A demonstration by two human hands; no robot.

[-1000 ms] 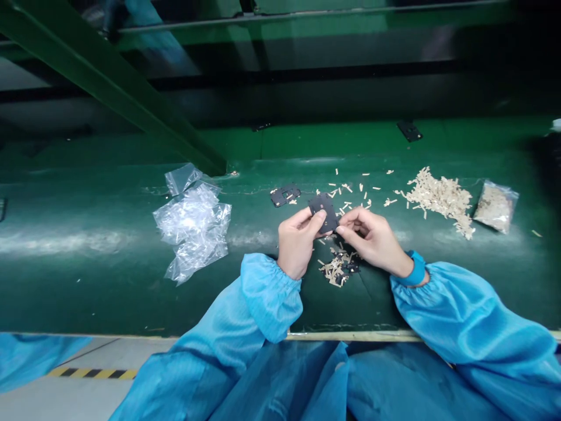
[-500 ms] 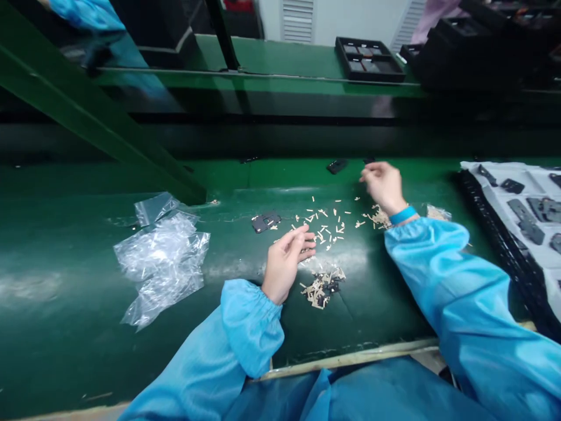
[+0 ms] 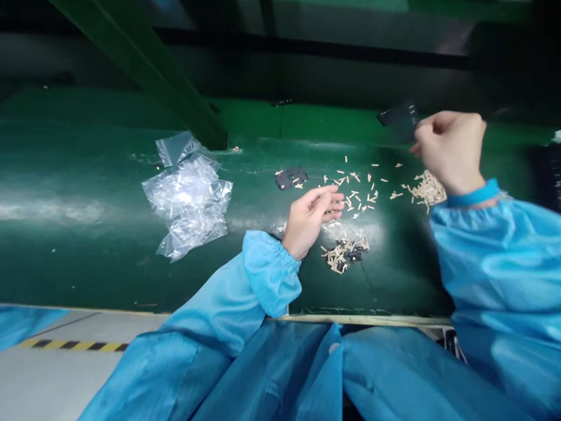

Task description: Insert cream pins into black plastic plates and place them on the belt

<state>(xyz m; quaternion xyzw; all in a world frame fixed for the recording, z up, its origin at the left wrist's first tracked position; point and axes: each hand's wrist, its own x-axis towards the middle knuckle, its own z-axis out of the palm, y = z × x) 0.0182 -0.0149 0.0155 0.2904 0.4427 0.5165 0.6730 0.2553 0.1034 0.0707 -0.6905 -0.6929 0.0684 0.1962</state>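
On the green table [image 3: 105,266], the left hand [image 3: 312,217] lies loosely open, the blurred right hand's [image 3: 449,149] grip is unclear, and the far-right black plate [image 3: 404,121] seems light, stiff, best held by its edges.

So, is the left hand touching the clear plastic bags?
No, the left hand is beside scattered pale strips, and the clear plastic bags lie apart, to its left.

This place seems a factory workshop: green surface [image 3: 109,269], small loose parts [image 3: 430,190], yellow-black floor stripe [image 3: 82,345], blue work coat [image 3: 280,374].

Blurred right hand [image 3: 451,149], smeared black part [image 3: 404,121], right sleeve [image 3: 504,269] cropped
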